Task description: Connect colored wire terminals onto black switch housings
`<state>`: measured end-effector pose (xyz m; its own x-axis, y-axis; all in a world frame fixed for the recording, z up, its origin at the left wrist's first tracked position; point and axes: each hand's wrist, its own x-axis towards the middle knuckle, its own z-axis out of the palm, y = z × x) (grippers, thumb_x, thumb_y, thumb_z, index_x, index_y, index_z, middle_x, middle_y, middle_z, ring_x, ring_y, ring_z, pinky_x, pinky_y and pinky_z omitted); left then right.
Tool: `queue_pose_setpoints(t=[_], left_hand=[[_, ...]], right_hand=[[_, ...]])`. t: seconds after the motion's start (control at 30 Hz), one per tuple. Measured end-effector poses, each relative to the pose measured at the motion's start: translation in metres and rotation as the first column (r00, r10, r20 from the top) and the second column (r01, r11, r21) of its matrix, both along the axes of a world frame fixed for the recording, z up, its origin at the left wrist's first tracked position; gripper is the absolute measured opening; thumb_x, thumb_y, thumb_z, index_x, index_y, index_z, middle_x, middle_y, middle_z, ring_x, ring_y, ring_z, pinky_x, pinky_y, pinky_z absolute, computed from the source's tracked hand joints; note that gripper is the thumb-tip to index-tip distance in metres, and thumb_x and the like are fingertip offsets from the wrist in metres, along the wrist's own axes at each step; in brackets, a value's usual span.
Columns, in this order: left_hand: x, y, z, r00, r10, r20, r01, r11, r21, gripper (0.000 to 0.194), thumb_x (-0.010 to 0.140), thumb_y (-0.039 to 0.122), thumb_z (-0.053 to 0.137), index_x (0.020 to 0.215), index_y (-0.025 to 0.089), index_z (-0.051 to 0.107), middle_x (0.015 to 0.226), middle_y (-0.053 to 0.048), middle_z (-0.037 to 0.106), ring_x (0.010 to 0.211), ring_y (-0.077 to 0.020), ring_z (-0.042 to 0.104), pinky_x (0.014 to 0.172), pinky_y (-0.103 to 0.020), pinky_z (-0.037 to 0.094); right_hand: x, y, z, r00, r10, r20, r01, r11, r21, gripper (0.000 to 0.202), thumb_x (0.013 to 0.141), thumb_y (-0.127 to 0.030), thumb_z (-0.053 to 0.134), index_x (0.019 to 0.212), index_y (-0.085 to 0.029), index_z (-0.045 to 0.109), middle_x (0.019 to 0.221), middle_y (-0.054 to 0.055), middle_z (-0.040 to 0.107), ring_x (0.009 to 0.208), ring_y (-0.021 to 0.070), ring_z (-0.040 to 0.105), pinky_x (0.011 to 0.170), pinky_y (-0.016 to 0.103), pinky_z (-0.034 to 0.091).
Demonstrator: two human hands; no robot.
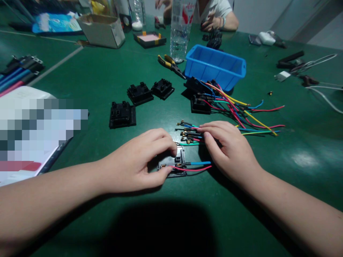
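Note:
My left hand holds a black plastic socket module down on the table, its thumb on one edge and its curled fingers on the other. A blue wire and a red wire stick out of that module toward the right. Just beyond it, my right hand bends over a bundle of coloured wires with metal terminals at their left ends. Its thumb and fingertips close on the wires; which ones are gripped is partly hidden.
Three black modules sit at the left, and wired modules lie at the right. Behind them are pliers, a blue bin and a water bottle. A cardboard box stands farther back. Another person sits opposite.

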<state>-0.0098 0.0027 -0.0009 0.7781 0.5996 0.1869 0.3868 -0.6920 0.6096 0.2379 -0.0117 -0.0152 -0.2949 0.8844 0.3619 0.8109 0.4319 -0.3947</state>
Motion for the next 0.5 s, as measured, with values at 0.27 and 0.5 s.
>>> queue_pose_setpoints(t=[0.27, 0.5], left_hand=[[0.0003, -0.0023, -0.0001, 0.999, 0.032, 0.007, -0.032, 0.999, -0.032, 0.016, 0.085, 0.018, 0.057, 0.101, 0.019, 0.059, 0.101, -0.005, 0.058, 0.093, -0.0179, 0.055, 0.083, -0.03, 0.046], [-0.0001, -0.0001, -0.0007, 1.0, 0.01, 0.002, -0.01, 1.0, -0.009, 0.018, 0.084, 0.017, 0.059, 0.102, 0.018, 0.058, 0.101, -0.004, 0.057, 0.092, -0.0169, 0.055, 0.082, -0.029, 0.045]], right_hand=[[-0.0011, -0.0002, 0.0012, 0.999, 0.004, 0.04, -0.004, 1.0, -0.007, 0.018, 0.094, -0.022, 0.049, 0.092, -0.019, 0.066, 0.099, 0.01, 0.072, 0.094, 0.0258, 0.064, 0.086, 0.045, 0.048], [-0.0002, 0.0011, -0.0023, 0.999, -0.006, 0.045, 0.007, 1.0, -0.021, 0.019, 0.093, -0.023, 0.05, 0.105, -0.018, 0.064, 0.112, 0.012, 0.07, 0.104, 0.0286, 0.063, 0.093, 0.048, 0.047]])
